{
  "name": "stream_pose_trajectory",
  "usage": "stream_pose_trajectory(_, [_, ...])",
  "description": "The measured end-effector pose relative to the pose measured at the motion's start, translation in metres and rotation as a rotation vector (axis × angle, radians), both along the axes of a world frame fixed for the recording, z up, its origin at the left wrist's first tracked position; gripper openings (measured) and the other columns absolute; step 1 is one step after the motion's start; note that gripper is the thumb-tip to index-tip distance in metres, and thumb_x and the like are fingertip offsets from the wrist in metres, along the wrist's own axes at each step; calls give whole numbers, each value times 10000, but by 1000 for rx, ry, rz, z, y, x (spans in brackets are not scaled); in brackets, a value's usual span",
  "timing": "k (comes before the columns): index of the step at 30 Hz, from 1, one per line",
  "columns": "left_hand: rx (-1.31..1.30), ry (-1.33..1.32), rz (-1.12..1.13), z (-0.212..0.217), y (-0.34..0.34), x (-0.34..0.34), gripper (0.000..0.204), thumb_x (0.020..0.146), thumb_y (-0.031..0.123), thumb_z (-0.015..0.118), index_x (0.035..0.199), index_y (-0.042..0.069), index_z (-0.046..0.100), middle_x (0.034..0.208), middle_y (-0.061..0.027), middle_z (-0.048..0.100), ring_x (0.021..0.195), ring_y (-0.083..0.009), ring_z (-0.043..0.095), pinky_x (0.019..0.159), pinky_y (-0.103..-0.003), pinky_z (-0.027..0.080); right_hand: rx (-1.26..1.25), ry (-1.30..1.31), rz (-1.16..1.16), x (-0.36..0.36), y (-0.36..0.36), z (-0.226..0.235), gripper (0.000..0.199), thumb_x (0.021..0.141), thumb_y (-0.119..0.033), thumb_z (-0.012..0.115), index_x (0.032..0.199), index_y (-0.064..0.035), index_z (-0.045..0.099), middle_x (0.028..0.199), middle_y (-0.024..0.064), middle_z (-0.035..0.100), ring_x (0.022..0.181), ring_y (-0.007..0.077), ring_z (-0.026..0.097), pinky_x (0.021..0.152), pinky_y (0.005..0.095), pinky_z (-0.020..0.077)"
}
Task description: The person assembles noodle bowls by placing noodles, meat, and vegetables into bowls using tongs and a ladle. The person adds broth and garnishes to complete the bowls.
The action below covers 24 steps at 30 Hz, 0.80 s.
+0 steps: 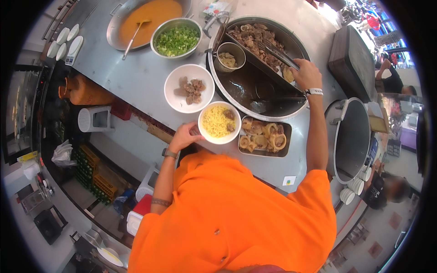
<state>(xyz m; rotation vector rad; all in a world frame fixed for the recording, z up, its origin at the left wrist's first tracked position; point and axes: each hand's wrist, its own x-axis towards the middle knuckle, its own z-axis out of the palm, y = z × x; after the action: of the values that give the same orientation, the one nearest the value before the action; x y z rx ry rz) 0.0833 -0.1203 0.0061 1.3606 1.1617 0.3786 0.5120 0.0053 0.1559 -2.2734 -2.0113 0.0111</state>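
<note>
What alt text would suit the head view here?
A person in an orange shirt steadies a white bowl of yellow noodles with the left hand while the right hand holds tongs over a large divided pot of meat on a steel counter.

white square sticker [288,180] — counter's near edge | green-blue mark

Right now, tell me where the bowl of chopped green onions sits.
In the head view, the metal bowl of chopped green onions sits at the top centre of the steel counter, between the pan of orange sauce and the big divided pot.
</note>
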Motion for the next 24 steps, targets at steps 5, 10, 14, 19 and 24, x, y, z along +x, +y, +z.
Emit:
stream_pose_trajectory(5, [-80,-11,-11,-3,7,-1,552,685,195,858,1165,15,655,801,3,636,652,-67,541,618,-232,472,-107,-26,-117,18,53,-66,259,832,-249,649,1031,-102,726,1013,190,697,972,389,662,862,486,522])
stream_pose_trajectory(10, [-125,-52,30,-9,4,0,571,680,201,862,1179,19,652,802,11,622,668,-60,528,627,-232,468,-115,60,-127,12,47,-42,274,824,-217,641,1058,-112,735,1024,183,700,965,382,666,870,469,523])
stream_pose_trajectory(14, [-139,-45,41,-12,4,-2,587,679,197,864,1195,19,646,831,1,646,696,-61,550,647,-240,481,-51,221,-100,17,31,-8,274,821,-233,664,1048,-102,744,998,166,707,938,366,668,855,440,517])
stream_pose_trajectory(19, [-123,-69,12,1,12,2,601,679,190,864,1207,12,639,904,-25,688,757,-74,581,700,-255,499,-60,254,-34,23,51,-18,309,817,-266,679,1078,-111,736,1037,157,705,974,356,660,873,433,511])
stream_pose_trajectory(24, [-102,-80,43,-2,9,2,604,674,196,866,1201,5,640,899,-33,693,768,-81,593,712,-255,501,-89,109,-55,7,86,-55,369,811,-322,675,1141,-162,718,1082,154,705,1014,347,664,923,432,520])
